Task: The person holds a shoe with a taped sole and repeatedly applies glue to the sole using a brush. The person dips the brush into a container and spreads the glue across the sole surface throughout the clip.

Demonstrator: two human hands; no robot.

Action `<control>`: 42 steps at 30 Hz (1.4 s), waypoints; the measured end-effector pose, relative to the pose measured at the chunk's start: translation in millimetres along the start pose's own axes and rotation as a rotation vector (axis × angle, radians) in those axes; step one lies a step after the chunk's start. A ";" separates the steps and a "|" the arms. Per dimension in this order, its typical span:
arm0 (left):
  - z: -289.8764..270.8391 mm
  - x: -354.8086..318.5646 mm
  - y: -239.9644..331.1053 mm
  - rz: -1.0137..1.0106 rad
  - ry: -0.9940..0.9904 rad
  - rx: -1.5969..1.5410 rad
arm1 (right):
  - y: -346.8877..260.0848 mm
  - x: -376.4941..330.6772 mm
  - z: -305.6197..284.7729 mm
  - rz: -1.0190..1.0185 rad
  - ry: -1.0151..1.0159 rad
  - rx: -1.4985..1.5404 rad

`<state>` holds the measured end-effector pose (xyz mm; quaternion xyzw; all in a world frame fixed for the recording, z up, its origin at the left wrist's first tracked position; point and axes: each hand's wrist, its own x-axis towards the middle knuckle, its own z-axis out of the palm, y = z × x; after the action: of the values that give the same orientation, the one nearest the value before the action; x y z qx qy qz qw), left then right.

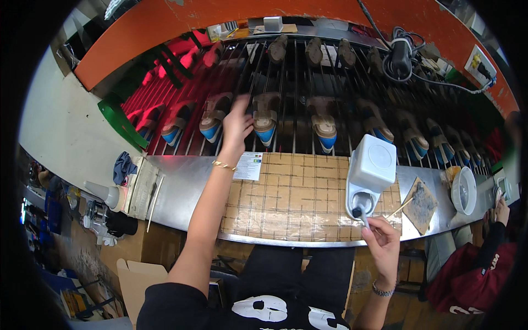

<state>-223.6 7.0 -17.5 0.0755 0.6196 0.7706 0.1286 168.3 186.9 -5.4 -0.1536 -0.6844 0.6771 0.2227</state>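
My left hand [237,129] reaches over a rack of metal bars, between two shoe uppers, one brown and blue [265,118] and one red-lit [214,116]. Its fingers are stretched out and blurred, and I see nothing held in them. At the front edge of the bench, my right hand [383,242] pinches the pale handle of a small brush [365,220]. The brush's dark head is over the round cup of a white glue dispenser [374,162]. A brown gridded board [286,203] covers the bench in front of me, with a white label sheet [248,166] on it.
More shoe uppers [323,124] lie in rows on the bars, under red light at left. An orange frame [220,14] arches over them. A thin stick and dirty pad [420,206] and a white bowl [463,191] stand at right, near another person's hand [501,210].
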 end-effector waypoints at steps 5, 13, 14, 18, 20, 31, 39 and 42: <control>-8.4 69.7 -47.7 0.216 0.028 1.253 | -13.6 2.3 23.3 -0.131 -0.018 -0.330; -12.9 -32.8 37.2 -0.039 -0.263 -0.408 | -6.1 -13.8 -52.8 -0.125 0.306 -0.625; -20.1 -61.3 41.8 -0.119 -0.533 -0.494 | -0.9 -7.2 -51.4 -0.227 0.308 -0.644; -47.1 -125.1 41.7 -0.375 -0.983 -0.779 | 11.3 16.4 -42.1 -0.414 0.275 -0.957; -41.6 -150.7 24.4 -0.337 -0.765 -0.847 | 17.7 22.4 -43.8 -0.450 0.260 -1.043; -17.1 -242.3 28.4 0.313 -0.519 -0.798 | 22.7 35.0 -37.4 -0.558 0.226 -1.159; 26.0 -260.3 11.7 0.402 -0.082 0.359 | 25.8 20.2 -42.2 0.174 0.180 -0.551; 39.5 -279.6 -17.8 0.226 -0.062 0.175 | 31.3 23.8 -48.9 0.203 0.102 -0.350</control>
<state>56.3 -34.1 -14.0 0.1794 0.6677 0.7205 0.0531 170.3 242.1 -35.0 -0.2921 -0.7603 0.5583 0.1579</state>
